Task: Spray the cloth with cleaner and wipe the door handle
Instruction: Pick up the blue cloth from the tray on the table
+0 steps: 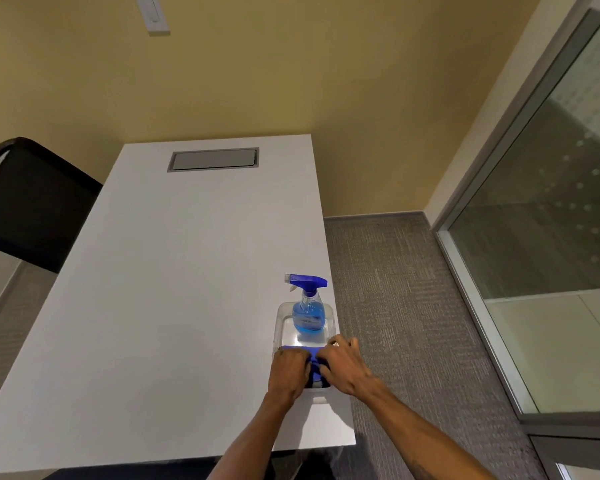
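A clear spray bottle [307, 313] of blue cleaner with a blue trigger head stands upright at the far end of a clear plastic tray [280, 318]. A blue cloth [313, 362] lies in the near end of the tray, mostly covered by my hands. My left hand [288, 370] rests on the cloth's left part with fingers curled onto it. My right hand [343, 365] lies on its right part, fingers bent over the fabric. Both hands touch the cloth. No door handle is in view.
The tray sits near the right front corner of a white table [170, 289] with a grey cable hatch [213, 159] at the far end. A black chair [32, 202] stands at the left. Grey carpet [413, 306] and a glass partition [551, 220] lie to the right.
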Available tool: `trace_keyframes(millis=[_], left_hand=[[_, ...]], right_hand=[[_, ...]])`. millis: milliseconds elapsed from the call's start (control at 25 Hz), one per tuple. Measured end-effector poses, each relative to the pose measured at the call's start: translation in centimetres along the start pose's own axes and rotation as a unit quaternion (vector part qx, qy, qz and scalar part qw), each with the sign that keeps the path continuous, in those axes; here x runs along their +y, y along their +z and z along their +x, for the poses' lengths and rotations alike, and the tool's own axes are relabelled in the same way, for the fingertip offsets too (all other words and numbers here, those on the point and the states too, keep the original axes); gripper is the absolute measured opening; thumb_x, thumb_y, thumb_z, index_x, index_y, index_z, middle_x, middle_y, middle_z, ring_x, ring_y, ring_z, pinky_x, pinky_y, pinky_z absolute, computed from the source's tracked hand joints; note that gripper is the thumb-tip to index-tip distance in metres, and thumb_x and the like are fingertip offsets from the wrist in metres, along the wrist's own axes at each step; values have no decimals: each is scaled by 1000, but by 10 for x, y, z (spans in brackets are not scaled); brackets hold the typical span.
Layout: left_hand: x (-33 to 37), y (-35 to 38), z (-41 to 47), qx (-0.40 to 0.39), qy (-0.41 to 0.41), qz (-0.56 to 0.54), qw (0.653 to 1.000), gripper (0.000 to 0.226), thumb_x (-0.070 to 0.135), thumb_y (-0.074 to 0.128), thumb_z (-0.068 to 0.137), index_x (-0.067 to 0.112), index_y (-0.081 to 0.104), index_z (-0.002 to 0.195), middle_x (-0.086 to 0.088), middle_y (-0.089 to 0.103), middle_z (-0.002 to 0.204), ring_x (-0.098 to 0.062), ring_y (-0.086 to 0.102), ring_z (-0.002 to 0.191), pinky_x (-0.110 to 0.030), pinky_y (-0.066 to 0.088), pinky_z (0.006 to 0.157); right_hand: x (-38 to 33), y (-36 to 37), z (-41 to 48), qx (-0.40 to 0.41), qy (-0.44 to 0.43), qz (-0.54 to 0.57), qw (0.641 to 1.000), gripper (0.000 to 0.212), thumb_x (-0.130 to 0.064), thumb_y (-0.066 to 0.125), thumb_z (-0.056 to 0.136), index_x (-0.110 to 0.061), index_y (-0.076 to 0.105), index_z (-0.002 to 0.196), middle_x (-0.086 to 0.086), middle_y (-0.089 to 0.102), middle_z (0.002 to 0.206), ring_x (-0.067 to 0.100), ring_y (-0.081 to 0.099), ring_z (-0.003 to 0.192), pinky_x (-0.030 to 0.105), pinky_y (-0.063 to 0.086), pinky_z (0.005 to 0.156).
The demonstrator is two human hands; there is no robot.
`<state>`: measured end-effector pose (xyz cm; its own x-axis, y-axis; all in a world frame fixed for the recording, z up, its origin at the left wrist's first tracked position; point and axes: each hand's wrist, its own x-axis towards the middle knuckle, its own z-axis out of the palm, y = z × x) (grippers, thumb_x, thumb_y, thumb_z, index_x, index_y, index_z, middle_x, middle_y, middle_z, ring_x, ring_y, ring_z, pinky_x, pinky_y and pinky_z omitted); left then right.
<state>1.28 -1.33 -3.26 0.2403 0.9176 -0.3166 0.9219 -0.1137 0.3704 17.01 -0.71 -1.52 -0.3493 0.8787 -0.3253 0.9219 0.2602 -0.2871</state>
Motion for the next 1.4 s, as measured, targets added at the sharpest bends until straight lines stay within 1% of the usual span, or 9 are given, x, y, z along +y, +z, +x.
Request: trace_keyframes(millis=[120,320,520,640,760,920,1120,1280,1400], left_hand=[[-1,-6,7,-9,-22,-57,998,32,31,43,108,16,66,125,-6,73,122,-21,67,112,-29,52,103],[-8,-14,11,-33,-7,-171,985,31,32,45,108,15,62,127,-7,71,125,-21,66,112,-34,51,107],[-20,-20,1,-50,13,-252,966,58,37,68,96,19,46,147,1,58,141,-17,57,127,-31,47,111],[-29,-28,0,-29,7,-241,970,45,22,62,101,16,51,144,-7,62,140,-22,60,127,-25,45,109],[-36,-57,-2,-6,5,-309,951,31,12,62,100,16,66,130,-7,72,123,-20,69,111,-40,54,107],[-25,-119,-17,-5,60,-392,918,29,13,71,93,31,76,115,6,79,106,-19,73,103,-31,62,91],[18,-200,-50,27,138,-509,849,53,37,82,77,44,67,127,1,77,113,-23,71,108,-25,61,80],[52,-218,-59,-31,186,-582,791,111,62,88,61,21,40,151,-6,61,143,-31,62,128,-43,59,99],[68,-203,-68,-83,82,-643,757,111,71,92,42,14,56,130,-7,74,118,-27,70,106,-36,63,84]], right_hand=[[4,2,-1,2,-8,21,1000,29,-14,59,88,-20,64,117,6,65,126,25,43,128,43,32,102],[0,0,14,40,47,108,992,17,-15,52,99,-16,66,108,7,66,114,25,53,114,39,41,97],[5,-11,14,49,27,283,957,16,-19,48,105,-14,59,116,8,69,113,23,65,101,40,56,88],[5,-22,13,69,24,354,932,17,-23,47,107,-17,60,116,5,69,112,17,67,100,22,57,79],[6,-40,0,102,14,420,902,15,-20,52,105,-19,64,114,-1,70,110,10,66,102,19,54,81],[2,-84,-31,150,-14,513,845,11,-27,59,101,-26,67,107,-4,72,102,9,69,94,23,56,78],[-17,-165,-74,223,-79,605,760,16,-39,62,93,-27,68,100,-10,71,91,3,65,80,14,51,68],[-26,-204,-87,219,-105,691,680,28,-41,67,91,-16,66,105,4,72,96,14,67,81,23,56,66],[-27,-204,-85,231,-76,751,614,17,-26,70,94,-11,68,102,13,72,94,22,67,80,30,59,69]])
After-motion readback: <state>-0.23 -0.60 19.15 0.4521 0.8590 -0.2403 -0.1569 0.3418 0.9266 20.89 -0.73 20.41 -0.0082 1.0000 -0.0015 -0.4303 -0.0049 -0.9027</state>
